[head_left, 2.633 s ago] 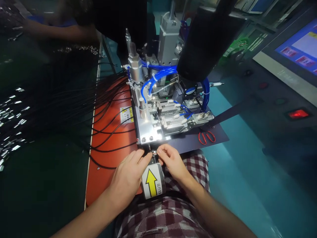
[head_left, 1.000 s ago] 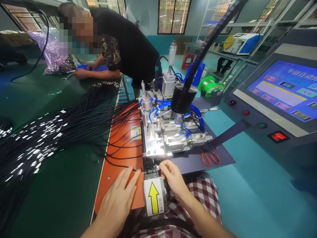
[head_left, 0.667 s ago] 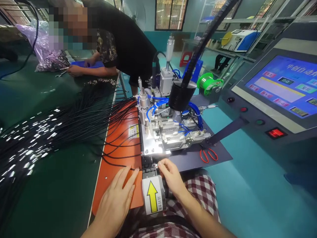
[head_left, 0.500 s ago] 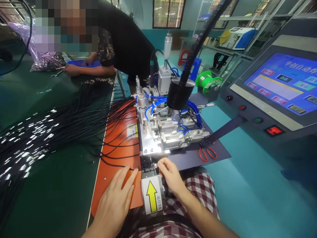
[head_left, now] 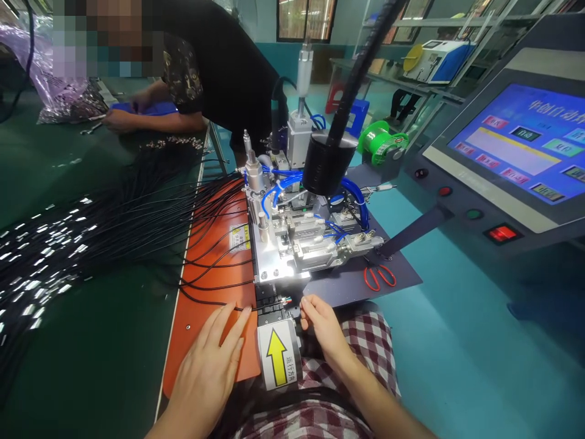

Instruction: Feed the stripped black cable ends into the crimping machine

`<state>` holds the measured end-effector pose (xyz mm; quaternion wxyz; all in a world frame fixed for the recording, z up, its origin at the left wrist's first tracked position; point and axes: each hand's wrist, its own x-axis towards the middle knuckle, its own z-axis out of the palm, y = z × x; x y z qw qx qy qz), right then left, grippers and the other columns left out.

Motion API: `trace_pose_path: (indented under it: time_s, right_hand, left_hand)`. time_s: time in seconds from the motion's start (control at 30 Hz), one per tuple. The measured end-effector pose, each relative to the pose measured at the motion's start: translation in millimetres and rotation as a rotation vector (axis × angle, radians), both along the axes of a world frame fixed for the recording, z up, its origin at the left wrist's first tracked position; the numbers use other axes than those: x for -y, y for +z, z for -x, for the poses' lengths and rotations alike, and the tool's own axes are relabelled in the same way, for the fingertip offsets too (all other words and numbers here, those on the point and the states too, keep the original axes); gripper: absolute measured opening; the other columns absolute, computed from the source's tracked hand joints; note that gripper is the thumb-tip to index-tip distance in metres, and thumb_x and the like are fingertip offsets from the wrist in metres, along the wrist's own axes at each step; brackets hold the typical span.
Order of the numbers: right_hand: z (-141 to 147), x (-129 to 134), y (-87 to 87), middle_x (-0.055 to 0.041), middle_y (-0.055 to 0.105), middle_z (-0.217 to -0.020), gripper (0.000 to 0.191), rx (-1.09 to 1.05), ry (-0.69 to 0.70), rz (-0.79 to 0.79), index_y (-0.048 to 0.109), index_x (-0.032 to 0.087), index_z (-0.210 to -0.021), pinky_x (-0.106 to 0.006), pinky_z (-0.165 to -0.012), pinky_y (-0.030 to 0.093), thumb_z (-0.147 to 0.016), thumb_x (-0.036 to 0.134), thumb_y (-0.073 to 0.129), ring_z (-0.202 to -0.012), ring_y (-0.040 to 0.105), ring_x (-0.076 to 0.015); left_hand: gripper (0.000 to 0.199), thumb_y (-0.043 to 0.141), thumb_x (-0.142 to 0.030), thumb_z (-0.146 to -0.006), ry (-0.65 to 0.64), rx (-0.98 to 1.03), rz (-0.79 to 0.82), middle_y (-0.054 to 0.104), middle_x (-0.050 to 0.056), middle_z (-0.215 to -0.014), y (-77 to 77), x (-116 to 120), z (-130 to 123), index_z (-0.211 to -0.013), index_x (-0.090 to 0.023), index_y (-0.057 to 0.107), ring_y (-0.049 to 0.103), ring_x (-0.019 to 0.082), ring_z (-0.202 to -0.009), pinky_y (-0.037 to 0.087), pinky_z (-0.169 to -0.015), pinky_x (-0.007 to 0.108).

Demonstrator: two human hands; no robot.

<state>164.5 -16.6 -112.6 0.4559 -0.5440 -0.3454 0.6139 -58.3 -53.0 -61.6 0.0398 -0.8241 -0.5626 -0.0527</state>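
My left hand (head_left: 208,360) lies with stretched, spread fingers over the orange plate (head_left: 183,350), its fingertips on a black cable (head_left: 205,300). That cable runs right into the dark slotted track (head_left: 269,310) at the machine's front. Its stripped end, with small coloured wires (head_left: 287,300), sticks out past the track. Just right of these wires is my right hand (head_left: 322,323), thumb and index together, apart from the cable; nothing shows between them. Below the track is a cover with a yellow arrow (head_left: 276,356). More black cables (head_left: 219,262) lead into the machine (head_left: 297,238).
A large bundle of black cables (head_left: 114,225) lies across the green table (head_left: 114,366). Red-handled scissors (head_left: 379,277) rest on the machine's dark base. A control screen (head_left: 516,146) stands right; a black lamp (head_left: 329,161) hangs over the machine. Another person (head_left: 223,79) leans at the table's far side.
My right hand has let go of the cable end and drawn slightly to the right, so the coloured wires now show. My left hand stays on the cable. The view has shifted slightly.
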Motion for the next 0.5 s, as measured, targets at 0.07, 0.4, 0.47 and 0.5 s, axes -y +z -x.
trace_pose_path:
  time_s: [0.07, 0.4, 0.47, 0.5]
  right_hand:
    - [-1.4, 0.9, 0.6, 0.0055, 0.045, -0.050, 0.034, 0.007, -0.010, 0.009, 0.047, 0.019, -0.063, -0.025, -0.055, 0.030, -0.082, 0.046, 0.053, -0.051, 0.038, -0.0110]
    - [-14.4, 9.6, -7.3, 0.0048, 0.043, -0.052, 0.037, 0.031, -0.031, 0.057, 0.046, 0.019, -0.062, -0.024, -0.053, 0.028, -0.080, 0.050, 0.055, -0.051, 0.037, -0.0113]
    - [-16.4, 10.4, -10.4, 0.0041, 0.044, -0.053, 0.039, 0.072, -0.030, 0.076, 0.047, 0.019, -0.062, -0.024, -0.053, 0.030, -0.079, 0.053, 0.056, -0.053, 0.038, -0.0116]
    - [-17.0, 10.6, -11.8, 0.0039, 0.045, -0.054, 0.040, 0.084, -0.026, 0.082, 0.047, 0.019, -0.062, -0.024, -0.053, 0.030, -0.078, 0.054, 0.056, -0.053, 0.038, -0.0117]
  left_hand:
    - [0.044, 0.035, -0.026, -0.091, -0.002, 0.003, -0.001, 0.044, 0.007, -0.136, 0.6, -0.3, -0.1, -0.135, -0.028, 0.041, 0.045, 0.025, -0.120, 0.055, -0.082, 0.036]
    - [0.044, 0.036, -0.023, -0.090, 0.033, 0.020, 0.005, 0.047, 0.007, -0.135, 1.4, 2.7, -1.5, -0.134, -0.028, 0.042, 0.048, 0.026, -0.119, 0.053, -0.087, 0.039]
    - [0.043, 0.036, -0.026, -0.091, 0.050, 0.041, 0.027, 0.048, 0.008, -0.135, 3.6, -5.9, -1.8, -0.133, -0.024, 0.044, 0.048, 0.027, -0.118, 0.051, -0.089, 0.041]
    - [0.042, 0.036, -0.027, -0.092, 0.062, 0.062, 0.051, 0.047, 0.009, -0.136, 5.8, -12.1, -1.9, -0.133, -0.023, 0.044, 0.047, 0.027, -0.119, 0.050, -0.090, 0.042]
